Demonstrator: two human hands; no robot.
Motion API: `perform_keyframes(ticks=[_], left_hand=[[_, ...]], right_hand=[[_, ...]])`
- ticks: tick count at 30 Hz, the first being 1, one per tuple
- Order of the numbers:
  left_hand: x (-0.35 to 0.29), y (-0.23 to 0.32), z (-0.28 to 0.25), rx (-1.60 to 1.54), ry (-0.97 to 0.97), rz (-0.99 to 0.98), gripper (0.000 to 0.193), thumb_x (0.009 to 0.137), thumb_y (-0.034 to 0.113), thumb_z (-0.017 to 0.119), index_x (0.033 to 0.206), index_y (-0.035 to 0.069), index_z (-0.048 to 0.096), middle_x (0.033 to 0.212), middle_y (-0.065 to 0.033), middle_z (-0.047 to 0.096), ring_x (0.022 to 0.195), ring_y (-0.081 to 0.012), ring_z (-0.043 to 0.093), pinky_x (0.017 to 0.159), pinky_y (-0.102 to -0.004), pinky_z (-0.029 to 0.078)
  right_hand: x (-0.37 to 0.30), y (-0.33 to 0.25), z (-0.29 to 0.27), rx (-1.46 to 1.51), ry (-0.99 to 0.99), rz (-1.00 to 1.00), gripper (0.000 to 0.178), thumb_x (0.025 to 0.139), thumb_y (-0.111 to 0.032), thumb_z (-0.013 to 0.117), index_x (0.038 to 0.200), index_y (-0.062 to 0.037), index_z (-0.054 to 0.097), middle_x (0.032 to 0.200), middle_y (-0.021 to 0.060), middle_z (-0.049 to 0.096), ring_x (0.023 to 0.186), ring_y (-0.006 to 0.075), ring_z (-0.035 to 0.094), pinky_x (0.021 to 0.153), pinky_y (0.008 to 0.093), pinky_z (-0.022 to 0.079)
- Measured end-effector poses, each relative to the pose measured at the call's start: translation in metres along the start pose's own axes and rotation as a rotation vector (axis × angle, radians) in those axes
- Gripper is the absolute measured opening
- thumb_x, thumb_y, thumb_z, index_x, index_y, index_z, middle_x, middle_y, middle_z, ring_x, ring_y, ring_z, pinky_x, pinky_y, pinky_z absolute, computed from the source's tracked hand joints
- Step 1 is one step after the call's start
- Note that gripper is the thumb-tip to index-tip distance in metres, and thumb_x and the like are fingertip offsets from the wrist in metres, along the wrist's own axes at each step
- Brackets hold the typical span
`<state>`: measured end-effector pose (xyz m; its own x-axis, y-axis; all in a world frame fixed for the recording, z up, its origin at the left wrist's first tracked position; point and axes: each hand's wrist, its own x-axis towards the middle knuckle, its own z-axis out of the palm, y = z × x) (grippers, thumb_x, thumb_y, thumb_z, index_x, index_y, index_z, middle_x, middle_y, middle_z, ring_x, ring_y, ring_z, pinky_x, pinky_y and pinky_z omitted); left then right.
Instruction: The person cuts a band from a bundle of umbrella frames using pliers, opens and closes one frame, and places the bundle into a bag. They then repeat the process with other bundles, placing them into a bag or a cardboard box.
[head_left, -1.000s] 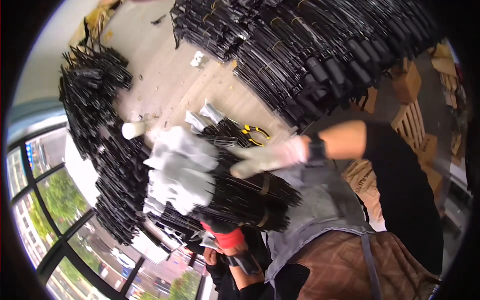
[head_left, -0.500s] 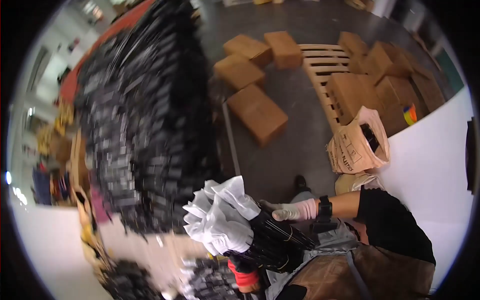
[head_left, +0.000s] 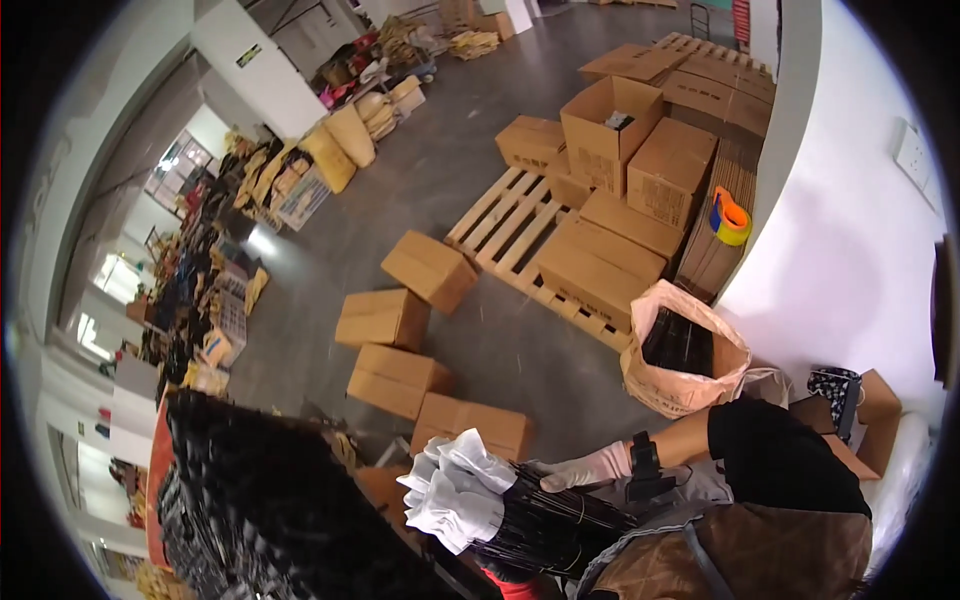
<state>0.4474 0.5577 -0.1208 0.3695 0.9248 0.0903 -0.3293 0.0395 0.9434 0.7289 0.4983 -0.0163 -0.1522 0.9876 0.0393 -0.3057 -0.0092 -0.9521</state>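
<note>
My right hand (head_left: 585, 470), in a pale glove with a black band on the wrist, lies on top of a bundle of thin black strips (head_left: 555, 520), its fingers closed over the upper side. Thin bands tie the bundle, which lies slanted in front of my body. Crumpled white sheet-like material (head_left: 458, 490) fans out at its far left end. Beneath it a red cuff (head_left: 517, 588) shows on my left arm; the left hand's fingers are hidden under the bundle. What the strips are exactly I cannot make out.
A large dark heap (head_left: 270, 500) rises close on my left. Several closed cartons (head_left: 400, 380) stand on the floor ahead. Cartons also fill a wooden pallet (head_left: 515, 220). An open sack (head_left: 690, 390) with black contents stands by the white wall (head_left: 850, 180) at right.
My view has swung to the right, so the dark heap sits lower left and more of the pallet and wall shows. The bundle remains in front of me under my right hand.
</note>
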Motion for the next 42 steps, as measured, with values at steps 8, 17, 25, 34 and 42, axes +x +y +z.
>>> perform_keyframes(ticks=[8,17,25,34,42], left_hand=[[0.213,-0.02,0.082,-0.501,-0.623,-0.174,0.06,0.101,0.048,0.034,0.144,0.006,0.036,0.145,-0.0142,0.041,0.131,-0.0295,0.041,0.11,-0.0461,0.035],[0.412,-0.069,0.172,-0.975,-0.721,-0.552,0.061,0.101,0.049,0.034,0.144,0.007,0.036,0.147,-0.012,0.04,0.132,-0.0305,0.041,0.112,-0.0452,0.032],[0.541,-0.112,0.256,0.403,-0.459,-0.115,0.051,0.093,0.036,0.056,0.132,0.004,0.051,0.126,-0.0135,0.06,0.109,-0.0317,0.06,0.092,-0.0416,0.05],[0.701,-0.151,0.394,0.583,-0.654,-0.057,0.043,0.098,0.026,0.048,0.133,0.001,0.05,0.13,-0.0121,0.057,0.114,-0.0252,0.056,0.099,-0.0388,0.045],[0.896,-0.231,0.525,0.392,-0.761,-0.357,0.043,0.097,0.025,0.049,0.134,0.003,0.048,0.128,-0.0113,0.058,0.111,-0.0284,0.058,0.097,-0.0387,0.046]], right_hand=[[0.1,-0.023,-0.152,-0.049,0.129,-0.028,0.113,0.082,-0.068,0.057,0.151,0.0004,-0.001,0.157,0.0169,0.007,0.144,0.0267,0.006,0.117,0.0376,0.01],[0.194,-0.053,-0.289,0.066,0.266,0.073,0.111,0.084,-0.069,0.053,0.15,0.0019,0.0,0.158,0.0189,0.004,0.145,0.0287,0.002,0.118,0.0377,0.008],[0.257,-0.11,-0.455,0.062,0.197,-0.01,0.11,0.085,-0.068,0.054,0.149,0.0043,0.0,0.155,0.0212,0.013,0.143,0.0301,0.009,0.117,0.0384,0.012],[0.291,-0.158,-0.592,0.099,0.361,-0.115,0.108,0.082,-0.064,0.062,0.146,0.0081,0.013,0.145,0.0197,0.031,0.135,0.0261,0.028,0.113,0.0365,0.024],[0.339,-0.209,-0.771,0.09,0.62,-0.137,0.114,0.081,-0.052,0.071,0.144,0.0122,0.0,0.142,0.0212,0.034,0.134,0.0254,0.031,0.111,0.0363,0.028]])
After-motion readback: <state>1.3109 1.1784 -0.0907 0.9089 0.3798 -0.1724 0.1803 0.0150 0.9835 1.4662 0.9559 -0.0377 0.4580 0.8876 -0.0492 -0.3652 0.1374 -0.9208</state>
